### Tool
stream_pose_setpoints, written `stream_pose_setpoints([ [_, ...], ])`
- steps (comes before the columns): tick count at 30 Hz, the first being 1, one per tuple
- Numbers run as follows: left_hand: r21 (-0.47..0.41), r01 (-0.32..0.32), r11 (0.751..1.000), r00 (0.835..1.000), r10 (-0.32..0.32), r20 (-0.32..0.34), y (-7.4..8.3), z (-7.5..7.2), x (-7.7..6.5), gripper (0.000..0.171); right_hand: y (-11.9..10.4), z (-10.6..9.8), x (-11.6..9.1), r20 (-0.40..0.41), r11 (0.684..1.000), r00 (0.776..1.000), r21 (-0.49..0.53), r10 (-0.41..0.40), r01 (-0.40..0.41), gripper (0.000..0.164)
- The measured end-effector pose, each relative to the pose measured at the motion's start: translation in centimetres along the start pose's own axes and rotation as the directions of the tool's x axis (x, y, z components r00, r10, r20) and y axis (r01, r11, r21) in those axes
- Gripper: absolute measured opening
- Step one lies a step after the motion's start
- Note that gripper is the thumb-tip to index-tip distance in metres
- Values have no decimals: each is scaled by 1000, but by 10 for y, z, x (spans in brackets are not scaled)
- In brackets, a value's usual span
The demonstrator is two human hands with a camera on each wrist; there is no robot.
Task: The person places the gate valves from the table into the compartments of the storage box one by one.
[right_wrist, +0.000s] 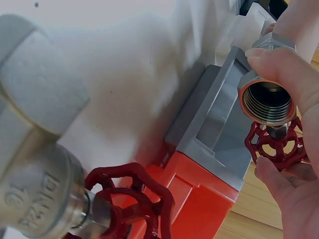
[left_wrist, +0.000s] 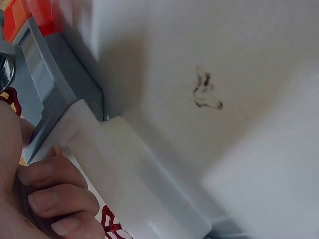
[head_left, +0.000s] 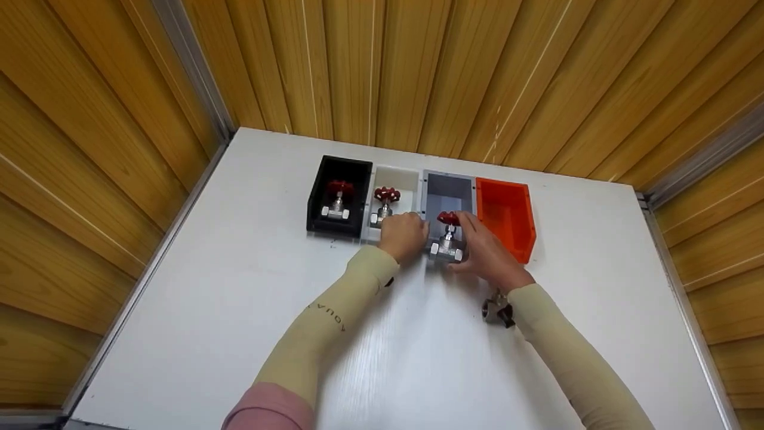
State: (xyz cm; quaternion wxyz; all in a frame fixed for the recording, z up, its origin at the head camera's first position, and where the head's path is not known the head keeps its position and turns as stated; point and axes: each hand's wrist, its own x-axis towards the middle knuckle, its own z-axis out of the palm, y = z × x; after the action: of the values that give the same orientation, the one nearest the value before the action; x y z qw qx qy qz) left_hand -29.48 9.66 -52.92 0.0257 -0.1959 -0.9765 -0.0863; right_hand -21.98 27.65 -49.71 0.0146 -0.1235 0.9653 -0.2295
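My right hand grips a gate valve with a red handwheel, over the front of the grey bin. In the right wrist view the thumb lies on its steel body and a finger touches the handwheel. My left hand is at the front of the white bin, against the grey one. In the left wrist view, its curled fingers are inside the white bin's front wall, with the thumb on the grey side, pinching the adjoining walls.
A red-wheeled valve sits in the black bin, another valve in the white bin. At the right end stands an orange bin. A metal valve lies on the white table, partly hidden by my right forearm. Wood-look walls enclose the table.
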Motion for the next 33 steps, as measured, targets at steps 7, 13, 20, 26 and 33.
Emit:
stream_pose_setpoints([
  [7, 1, 6, 1000, 1000, -6, 9, 0, 0, 0, 47, 3, -2, 8, 0, 1000, 1000, -9, -21, 21, 112],
  [13, 17, 0, 1000, 1000, 0, 8, 0, 1, 0, 47, 4, -5, 14, -1, 1000, 1000, -11, 0, 0, 111],
  [20, 13, -11, 1000, 999, 12, -37, -1, 2, 0, 46, 5, -7, 19, 8, 999, 1000, -34, 13, -12, 110],
  [26, 16, -7, 1000, 1000, 7, -20, -1, 3, 1, 46, 5, -8, 25, 23, 999, 999, -25, 25, -25, 108],
  [33, 9, -8, 1000, 1000, 8, -8, 0, 3, 1, 45, 5, -9, 32, 47, 999, 998, -24, 50, -49, 109],
])
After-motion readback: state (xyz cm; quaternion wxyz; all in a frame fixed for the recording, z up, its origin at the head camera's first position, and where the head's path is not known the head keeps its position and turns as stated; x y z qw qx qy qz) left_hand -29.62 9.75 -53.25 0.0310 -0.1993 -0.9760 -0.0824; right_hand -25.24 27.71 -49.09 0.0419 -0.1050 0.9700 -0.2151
